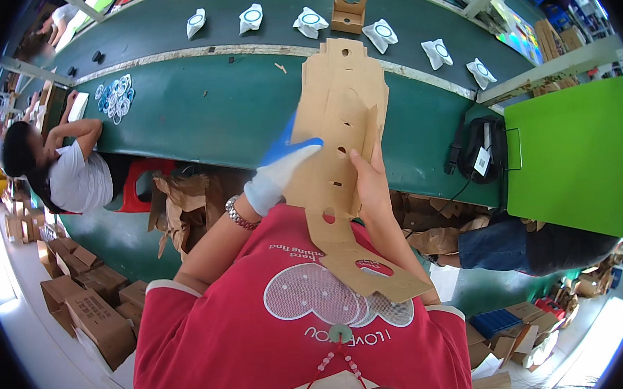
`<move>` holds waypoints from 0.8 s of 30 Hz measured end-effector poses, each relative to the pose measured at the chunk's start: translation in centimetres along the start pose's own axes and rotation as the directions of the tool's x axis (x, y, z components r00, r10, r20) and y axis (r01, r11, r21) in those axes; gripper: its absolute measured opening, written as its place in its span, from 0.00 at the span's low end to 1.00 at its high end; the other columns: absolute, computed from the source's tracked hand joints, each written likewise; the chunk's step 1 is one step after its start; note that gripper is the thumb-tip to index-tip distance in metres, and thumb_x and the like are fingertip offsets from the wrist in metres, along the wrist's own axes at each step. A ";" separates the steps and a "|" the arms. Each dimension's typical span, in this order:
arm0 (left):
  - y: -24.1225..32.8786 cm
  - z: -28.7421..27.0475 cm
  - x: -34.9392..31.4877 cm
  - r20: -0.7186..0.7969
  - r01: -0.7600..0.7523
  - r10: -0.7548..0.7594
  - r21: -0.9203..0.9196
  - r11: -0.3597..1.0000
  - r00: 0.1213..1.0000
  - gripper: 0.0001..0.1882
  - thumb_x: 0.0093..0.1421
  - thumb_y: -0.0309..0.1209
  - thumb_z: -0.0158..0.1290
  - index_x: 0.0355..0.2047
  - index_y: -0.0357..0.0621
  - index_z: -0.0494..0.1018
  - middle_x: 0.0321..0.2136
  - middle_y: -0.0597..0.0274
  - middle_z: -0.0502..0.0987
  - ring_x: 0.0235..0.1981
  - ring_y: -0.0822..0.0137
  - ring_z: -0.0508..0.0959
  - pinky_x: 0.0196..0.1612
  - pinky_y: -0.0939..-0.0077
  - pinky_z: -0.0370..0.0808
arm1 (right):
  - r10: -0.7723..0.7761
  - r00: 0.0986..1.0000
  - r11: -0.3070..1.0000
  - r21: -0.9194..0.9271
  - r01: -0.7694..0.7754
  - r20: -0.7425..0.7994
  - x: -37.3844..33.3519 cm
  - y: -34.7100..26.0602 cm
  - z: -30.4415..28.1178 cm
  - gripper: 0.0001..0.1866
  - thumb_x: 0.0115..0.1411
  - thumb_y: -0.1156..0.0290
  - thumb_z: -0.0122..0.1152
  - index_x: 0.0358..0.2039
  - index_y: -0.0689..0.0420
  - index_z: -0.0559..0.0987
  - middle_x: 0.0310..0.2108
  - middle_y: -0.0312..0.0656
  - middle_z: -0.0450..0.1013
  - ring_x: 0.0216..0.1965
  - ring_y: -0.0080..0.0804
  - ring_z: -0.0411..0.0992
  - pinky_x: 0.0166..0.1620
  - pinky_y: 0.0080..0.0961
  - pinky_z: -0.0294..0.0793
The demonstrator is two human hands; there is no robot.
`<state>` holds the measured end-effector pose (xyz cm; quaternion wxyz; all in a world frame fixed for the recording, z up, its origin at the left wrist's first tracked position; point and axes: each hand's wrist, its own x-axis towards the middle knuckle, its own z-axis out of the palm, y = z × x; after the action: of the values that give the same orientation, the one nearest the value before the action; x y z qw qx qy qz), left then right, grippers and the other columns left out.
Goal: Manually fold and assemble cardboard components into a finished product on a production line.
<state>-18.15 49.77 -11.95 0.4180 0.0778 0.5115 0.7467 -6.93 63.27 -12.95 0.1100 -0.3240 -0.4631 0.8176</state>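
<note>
In front of my chest I hold an unfolded brown cardboard box blank (334, 99) with small slots and holes. Its lower flap, with a round cut-out, hangs bent toward my red shirt. My left hand (277, 171), in a blue and white glove, grips the left edge, its other fingers hidden behind the board. My bare right hand (370, 182) holds the right edge, where a side panel is partly folded up, with the thumb on the front. Layered edges show at the top; I cannot tell whether it is more than one blank.
Ahead runs a green worktable (233, 113) with a pile of rings (115, 98) at left. Behind it, a dark conveyor (156, 35) carries several white wrapped packets (309, 22) and an open cardboard box (349, 8). A seated person (82, 167) works at left; a green panel (569, 162) stands right.
</note>
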 end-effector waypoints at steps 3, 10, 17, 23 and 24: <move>-2.5 0.2 0.2 0.051 -0.255 0.288 0.630 0.734 0.956 0.46 0.59 0.33 0.59 0.70 0.38 0.44 0.64 0.40 0.59 0.64 0.49 0.64 0.64 0.61 0.63 | -0.089 0.996 0.992 -0.091 0.091 0.024 -0.6 0.6 0.4 0.37 0.66 0.79 0.42 0.73 0.53 0.43 0.70 0.44 0.52 0.67 0.35 0.56 0.66 0.28 0.57; 0.0 1.0 0.3 0.035 -0.109 0.103 0.240 0.965 0.994 0.44 0.63 0.30 0.57 0.72 0.45 0.42 0.65 0.49 0.59 0.64 0.62 0.63 0.63 0.68 0.63 | -0.281 0.931 0.907 -0.254 0.337 0.233 -1.4 -2.4 0.2 0.42 0.64 0.75 0.52 0.73 0.55 0.41 0.67 0.52 0.55 0.63 0.40 0.64 0.62 0.31 0.63; 0.1 0.7 0.4 0.177 -0.251 0.190 0.443 0.861 0.966 0.25 0.64 0.26 0.54 0.60 0.42 0.62 0.50 0.60 0.72 0.52 0.69 0.71 0.57 0.72 0.67 | -0.253 0.916 0.898 -0.276 0.343 0.313 -1.2 -3.1 -1.2 0.36 0.62 0.76 0.50 0.70 0.51 0.54 0.62 0.50 0.62 0.53 0.36 0.71 0.53 0.31 0.71; -5.8 -1.2 1.0 0.076 -0.271 0.329 0.750 0.603 0.941 0.12 0.71 0.31 0.45 0.51 0.42 0.69 0.49 0.58 0.72 0.53 0.69 0.71 0.57 0.72 0.67 | -0.468 0.883 0.804 -0.397 0.443 0.038 0.3 1.5 -1.8 0.13 0.70 0.67 0.49 0.39 0.60 0.80 0.52 0.49 0.69 0.60 0.34 0.64 0.62 0.29 0.58; -5.5 -0.1 1.0 0.065 -0.263 0.328 0.749 0.608 0.942 0.12 0.71 0.31 0.45 0.51 0.42 0.69 0.49 0.58 0.72 0.53 0.69 0.71 0.57 0.72 0.67 | -0.460 0.887 0.806 -0.399 0.438 0.044 0.6 1.7 -1.6 0.13 0.70 0.67 0.49 0.39 0.60 0.80 0.52 0.49 0.69 0.60 0.34 0.64 0.62 0.29 0.58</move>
<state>-15.89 51.12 -16.86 0.1991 0.2963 0.7686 0.5309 -6.16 63.71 -15.18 0.2444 -0.2429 -0.6796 0.6476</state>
